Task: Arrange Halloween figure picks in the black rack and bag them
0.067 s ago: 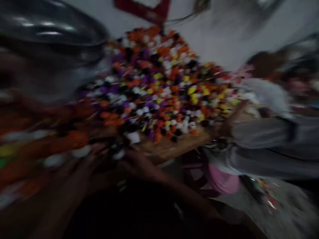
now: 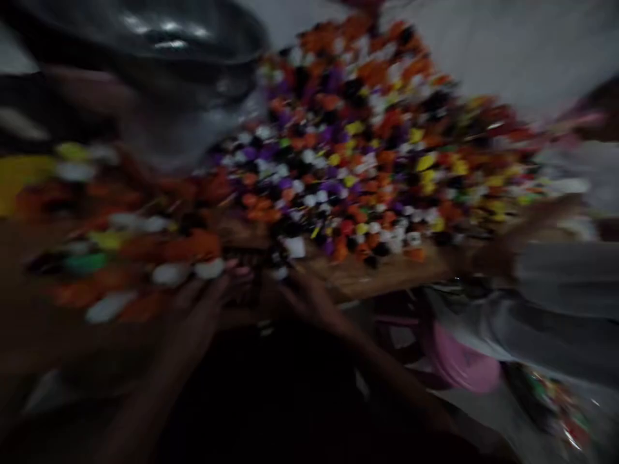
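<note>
The picture is dark and smeared by motion. My left hand (image 2: 210, 293) is low at the table's near edge, its fingertips beside a white round piece (image 2: 209, 268) and an orange piece (image 2: 196, 245). Whether it grips anything is too blurred to tell. My right hand (image 2: 309, 298) is a little to the right, close to a small black-and-white piece (image 2: 281, 254) and a white block-like piece (image 2: 294, 247). Its fingers are blurred as well. Behind both hands rises a big heap of small orange, white, black, purple and yellow pieces (image 2: 358, 154).
A large dark shiny rounded object (image 2: 169, 38) stands at the upper left. More coloured pieces (image 2: 106, 258) lie on the wooden table (image 2: 387, 277) at left. Another person's arm (image 2: 527, 225) reaches in from the right. A pink stool (image 2: 467, 361) stands below, near a bundle of bright packets (image 2: 556, 399).
The view has swung left, so the heap, table and both my hands appear farther right. More of the pieces at the left now show. No clear change in either hand's hold is visible.
</note>
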`<move>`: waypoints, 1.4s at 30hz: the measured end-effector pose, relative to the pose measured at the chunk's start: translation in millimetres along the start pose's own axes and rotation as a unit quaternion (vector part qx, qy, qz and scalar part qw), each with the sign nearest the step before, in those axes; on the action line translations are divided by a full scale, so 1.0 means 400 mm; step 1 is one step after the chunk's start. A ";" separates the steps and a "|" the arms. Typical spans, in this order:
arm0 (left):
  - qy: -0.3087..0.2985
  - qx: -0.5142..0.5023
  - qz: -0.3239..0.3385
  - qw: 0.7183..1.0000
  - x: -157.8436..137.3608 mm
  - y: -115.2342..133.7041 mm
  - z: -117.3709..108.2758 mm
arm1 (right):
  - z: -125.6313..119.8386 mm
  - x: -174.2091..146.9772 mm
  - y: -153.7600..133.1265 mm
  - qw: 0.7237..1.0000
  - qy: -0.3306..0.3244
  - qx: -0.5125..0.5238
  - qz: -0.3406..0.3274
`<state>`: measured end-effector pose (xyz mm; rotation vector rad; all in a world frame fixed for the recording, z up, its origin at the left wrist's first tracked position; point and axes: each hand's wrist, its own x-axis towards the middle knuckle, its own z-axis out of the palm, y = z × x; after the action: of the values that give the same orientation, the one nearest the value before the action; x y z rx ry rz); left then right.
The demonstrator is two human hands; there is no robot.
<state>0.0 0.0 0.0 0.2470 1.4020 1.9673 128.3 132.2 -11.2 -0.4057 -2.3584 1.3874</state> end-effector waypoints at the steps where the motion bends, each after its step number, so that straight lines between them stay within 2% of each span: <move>1: 0.017 0.015 -0.007 1.000 -0.023 0.003 -0.026 | -0.002 0.006 0.014 1.000 0.019 0.005 0.021; 2: 0.017 0.029 -0.015 0.999 -0.039 0.002 -0.042 | -0.001 0.017 0.029 0.999 0.030 0.012 0.035; 6: -0.091 0.098 -0.052 0.990 -0.065 -0.029 -0.044 | 0.012 0.064 0.054 0.994 0.053 0.058 0.077; 8: -0.130 0.182 -0.023 0.974 -0.078 -0.036 -0.045 | 0.019 0.081 0.042 0.990 0.042 0.093 0.099; 10: -0.144 0.288 0.061 0.945 -0.098 -0.026 -0.063 | 0.030 0.097 0.026 0.984 0.032 0.130 0.118; 12: -0.142 0.407 0.172 0.886 -0.122 -0.006 -0.092 | 0.051 0.115 0.013 0.978 0.019 0.164 0.128; 15: -0.127 0.580 0.304 0.745 -0.148 0.017 -0.144 | 0.094 0.142 0.002 0.975 -0.005 0.189 0.116; 17: -0.106 0.652 0.342 0.668 -0.155 0.014 -0.175 | 0.120 0.156 -0.005 0.975 -0.015 0.195 0.104; 19: -0.087 0.686 0.350 0.632 -0.157 -0.002 -0.201 | 0.139 0.166 -0.015 0.975 -0.022 0.197 0.099; 21: -0.078 0.691 0.349 0.628 -0.156 -0.026 -0.219 | 0.150 0.171 -0.025 0.981 -0.025 0.175 0.084; 26: -0.075 0.657 0.385 0.643 -0.157 -0.077 -0.231 | 0.181 0.165 -0.030 0.996 -0.042 0.080 0.017; 29: -0.076 0.653 0.391 0.644 -0.158 -0.095 -0.236 | 0.209 0.157 -0.017 0.998 -0.044 0.040 -0.020; 33: -0.068 0.639 0.388 0.661 -0.155 -0.104 -0.241 | 0.232 0.153 -0.001 0.997 -0.044 -0.014 -0.062; 40: -0.052 0.594 0.391 0.701 -0.173 -0.076 -0.240 | 0.231 0.155 0.002 0.996 -0.036 -0.033 -0.072; 42: -0.047 0.560 0.370 0.740 -0.189 -0.067 -0.246 | 0.232 0.155 0.005 0.995 -0.037 -0.031 -0.087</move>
<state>15.8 -117.6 -45.0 1.6295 2.5131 1.2444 31.0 88.2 -43.7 -0.1623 -2.4352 1.2718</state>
